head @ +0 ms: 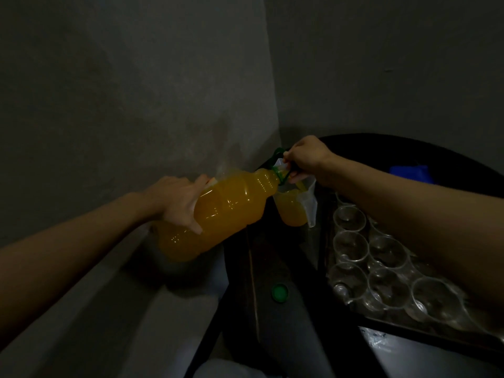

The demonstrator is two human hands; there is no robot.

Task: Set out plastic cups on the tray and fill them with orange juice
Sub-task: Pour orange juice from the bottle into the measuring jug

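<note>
My left hand (177, 200) grips the body of a large orange juice bottle (226, 208), which lies tilted with its neck toward the right. A green carry loop (276, 154) hangs at the neck. The bottle mouth sits over a clear plastic jug (291, 211) that is partly filled with juice. My right hand (306, 155) pinches the jug's upper rim and holds it above the dark table's left edge. Several empty clear plastic cups (387, 252) stand packed together on a tray (409, 331) at the right, partly hidden under my right forearm.
The bottle's green cap (280, 292) lies on the dark round table (272, 255), near its front left. A blue object (411, 173) sits at the table's back. Grey walls meet in a corner right behind the jug. The light is dim.
</note>
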